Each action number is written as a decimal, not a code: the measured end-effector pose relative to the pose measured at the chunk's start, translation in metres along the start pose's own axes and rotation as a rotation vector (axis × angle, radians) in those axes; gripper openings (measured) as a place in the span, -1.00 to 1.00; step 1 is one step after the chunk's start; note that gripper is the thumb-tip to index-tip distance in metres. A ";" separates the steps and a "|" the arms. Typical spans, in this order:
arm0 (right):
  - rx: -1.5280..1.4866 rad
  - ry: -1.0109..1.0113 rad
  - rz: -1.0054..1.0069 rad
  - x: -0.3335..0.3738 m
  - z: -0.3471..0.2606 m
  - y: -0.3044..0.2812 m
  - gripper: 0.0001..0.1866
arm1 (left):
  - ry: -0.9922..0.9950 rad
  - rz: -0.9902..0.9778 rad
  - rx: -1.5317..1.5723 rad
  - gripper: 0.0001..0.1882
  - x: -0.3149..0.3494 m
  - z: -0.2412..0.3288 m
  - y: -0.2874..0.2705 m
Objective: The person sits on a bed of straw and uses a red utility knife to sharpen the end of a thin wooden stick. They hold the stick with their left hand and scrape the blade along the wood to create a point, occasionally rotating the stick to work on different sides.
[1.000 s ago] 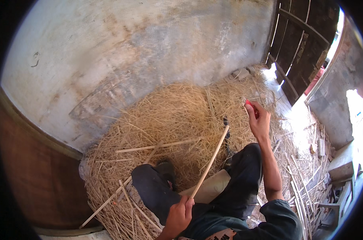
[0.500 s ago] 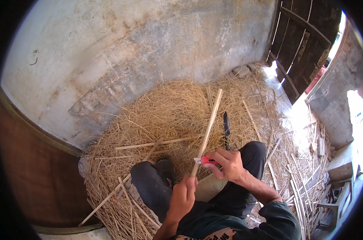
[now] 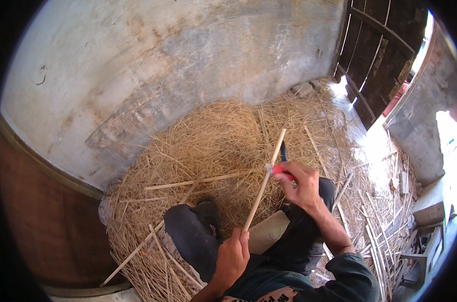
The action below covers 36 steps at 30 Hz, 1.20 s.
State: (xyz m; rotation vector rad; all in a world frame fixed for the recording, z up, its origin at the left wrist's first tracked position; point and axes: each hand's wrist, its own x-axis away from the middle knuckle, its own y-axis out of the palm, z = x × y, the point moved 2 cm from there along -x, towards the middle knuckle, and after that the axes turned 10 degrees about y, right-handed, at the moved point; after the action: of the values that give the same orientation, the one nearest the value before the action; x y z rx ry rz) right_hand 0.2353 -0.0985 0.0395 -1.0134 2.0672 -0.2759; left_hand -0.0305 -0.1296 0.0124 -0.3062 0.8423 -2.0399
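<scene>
My left hand [image 3: 232, 253] is closed round the lower end of a pale bamboo stick [image 3: 259, 197], which slants up and away to the right. In my right hand [image 3: 303, 187] is a red-handled cutter knife [image 3: 284, 172], gripped in closed fingers. Its short blade, blurred here, meets the stick in the upper part. Just beyond the right hand, a dark knife [image 3: 284, 151] lies on the shavings, partly hidden by that hand. Between my bent legs sits a pale, smooth piece [image 3: 269, 232] whose kind I cannot make out.
Curly shavings [image 3: 213, 131] cover the floor around me. Loose strips lie at the left [image 3: 163, 261] and right [image 3: 377, 251]. A stained wall [image 3: 188, 65] rises ahead, with a dark wooden door [image 3: 379, 60] at the far right and a brown panel [image 3: 47, 211] at left.
My right hand and the cutter knife have moved up along the stick, away from my left hand. The stick's far end has come lower and slightly right.
</scene>
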 end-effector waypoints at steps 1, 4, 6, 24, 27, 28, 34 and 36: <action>0.013 0.037 0.025 -0.006 0.006 -0.005 -0.84 | -0.012 -0.016 0.009 -0.69 0.003 -0.001 0.000; 0.063 0.149 0.114 -0.029 0.032 -0.020 -0.83 | -0.027 -0.058 0.011 -0.68 0.016 -0.001 -0.001; 0.111 0.231 0.204 -0.042 0.050 -0.030 -0.82 | -0.023 -0.066 0.032 -0.66 0.026 -0.006 -0.001; 0.011 -0.154 -0.205 0.042 -0.028 0.019 -0.71 | -0.040 0.007 0.546 -0.52 -0.020 -0.006 -0.007; 0.029 -0.164 -0.212 0.044 -0.029 0.020 -0.71 | -0.005 0.033 0.405 -0.53 -0.022 0.000 -0.011; 0.028 -0.171 -0.209 0.043 -0.030 0.019 -0.71 | 0.006 0.039 0.369 -0.53 -0.020 0.001 -0.011; 0.020 -0.213 -0.160 0.041 -0.032 0.017 -0.70 | 0.027 0.018 0.304 -0.60 -0.018 0.003 -0.014; 0.027 -0.234 -0.149 0.038 -0.034 0.016 -0.69 | 0.024 0.013 0.294 -0.64 -0.017 0.006 -0.017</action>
State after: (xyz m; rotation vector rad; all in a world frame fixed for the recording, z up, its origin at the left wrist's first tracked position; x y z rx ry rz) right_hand 0.1874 -0.1213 0.0321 -1.1295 1.7771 -0.2477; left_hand -0.0287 -0.1119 0.0300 -0.1114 0.5462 -2.1237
